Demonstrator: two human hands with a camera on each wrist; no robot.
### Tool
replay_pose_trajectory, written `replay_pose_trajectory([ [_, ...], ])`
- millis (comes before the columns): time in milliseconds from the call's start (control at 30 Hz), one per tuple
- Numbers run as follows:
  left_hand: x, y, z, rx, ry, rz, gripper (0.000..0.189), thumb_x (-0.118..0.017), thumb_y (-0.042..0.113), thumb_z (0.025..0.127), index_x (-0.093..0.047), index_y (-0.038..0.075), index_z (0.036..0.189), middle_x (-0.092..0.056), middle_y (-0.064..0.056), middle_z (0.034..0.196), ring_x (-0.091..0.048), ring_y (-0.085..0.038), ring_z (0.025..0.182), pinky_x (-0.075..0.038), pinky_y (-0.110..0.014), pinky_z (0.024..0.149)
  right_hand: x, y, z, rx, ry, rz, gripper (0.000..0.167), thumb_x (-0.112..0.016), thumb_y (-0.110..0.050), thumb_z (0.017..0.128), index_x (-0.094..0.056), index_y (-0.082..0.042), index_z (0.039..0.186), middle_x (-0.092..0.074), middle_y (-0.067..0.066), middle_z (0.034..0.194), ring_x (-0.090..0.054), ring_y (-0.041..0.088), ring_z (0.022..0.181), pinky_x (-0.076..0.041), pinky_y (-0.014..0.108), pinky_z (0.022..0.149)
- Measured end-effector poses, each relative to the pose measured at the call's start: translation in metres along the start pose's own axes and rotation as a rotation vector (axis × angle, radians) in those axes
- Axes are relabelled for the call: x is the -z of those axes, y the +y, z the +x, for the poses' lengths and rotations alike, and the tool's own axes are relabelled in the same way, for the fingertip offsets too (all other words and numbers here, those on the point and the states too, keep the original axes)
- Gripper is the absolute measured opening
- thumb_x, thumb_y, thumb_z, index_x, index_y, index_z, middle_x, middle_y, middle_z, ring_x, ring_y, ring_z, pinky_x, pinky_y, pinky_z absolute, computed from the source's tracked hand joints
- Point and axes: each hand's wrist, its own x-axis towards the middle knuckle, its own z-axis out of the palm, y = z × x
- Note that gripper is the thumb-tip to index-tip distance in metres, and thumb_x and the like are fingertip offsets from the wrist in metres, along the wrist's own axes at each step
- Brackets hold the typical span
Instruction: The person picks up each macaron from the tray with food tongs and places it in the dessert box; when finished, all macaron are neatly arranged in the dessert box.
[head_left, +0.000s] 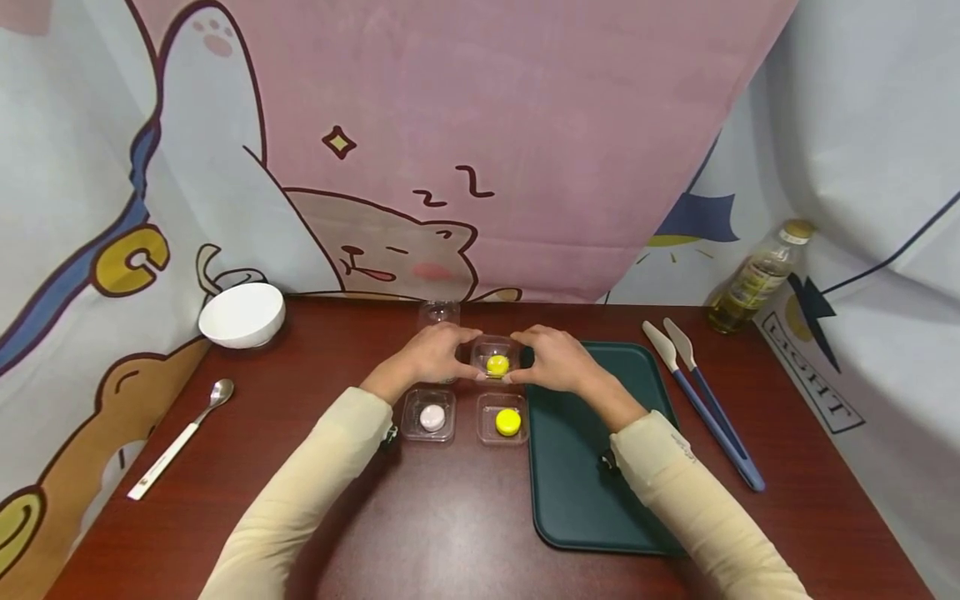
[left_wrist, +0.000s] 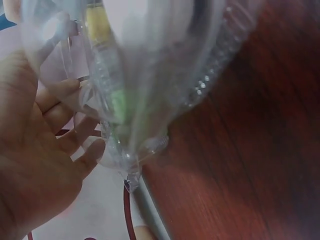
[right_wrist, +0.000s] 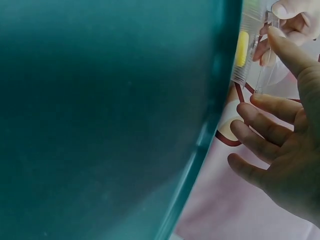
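My left hand and right hand pinch opposite sides of a clear plastic lid between thumbs and fingers. In the right wrist view it sits just apart from a clear box holding a round yellow piece. The head view shows the lid overlapping that back box, its yellow piece visible through the plastic. Nearer me stand two open clear boxes, one with a pale pink round piece, the other with a yellow one. Something green shows through blurred plastic in the left wrist view; my left hand mostly hides it in the head view.
A dark green tray lies under my right forearm. Blue-handled tongs and an oil bottle are at the right. On the left are a white bowl and a spoon. Clear plastic stands behind my left hand.
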Motion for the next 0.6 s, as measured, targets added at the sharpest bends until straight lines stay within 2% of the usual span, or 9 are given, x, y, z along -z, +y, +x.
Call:
replay_pose_trajectory([
  [233, -0.0029, -0.0026, 0.0025, -0.015, -0.011, 0.06, 0.079, -0.078, 0.057, 0.081, -0.057, 0.016, 0.145, -0.062, -0.001, 0.144, -0.049, -0.03, 0.14, -0.037, -0.051, 0.118, -0.0053, 0.0019, 0.0028, 0.007, -0.02, -0.032, 0.083, -0.08, -0.057, 0.08, -0.057, -0.008, 0.144, -0.061, 0.016, 0.14, -0.062, 0.033, 0.123, -0.051, 0.053, 0.104],
  [400, -0.0032, -0.0013, 0.0029, -0.016, -0.02, 0.091, 0.079, -0.079, 0.058, 0.08, -0.058, 0.017, 0.144, -0.062, 0.0, 0.145, -0.044, -0.033, 0.144, -0.032, -0.052, 0.12, -0.0062, 0.0011, 0.0033, 0.007, -0.03, -0.048, 0.083, -0.08, -0.056, 0.08, -0.058, -0.007, 0.143, -0.062, 0.016, 0.139, -0.063, 0.033, 0.122, -0.052, 0.052, 0.103],
  [600, -0.0042, -0.0013, 0.0032, -0.018, -0.021, 0.107, 0.077, -0.08, 0.058, 0.079, -0.06, 0.017, 0.142, -0.063, 0.001, 0.143, -0.043, -0.034, 0.144, -0.031, -0.051, 0.12, -0.0076, 0.0008, 0.0039, 0.02, -0.018, -0.071, 0.082, -0.081, -0.057, 0.079, -0.06, -0.007, 0.141, -0.064, 0.016, 0.135, -0.064, 0.032, 0.119, -0.053, 0.05, 0.102],
])
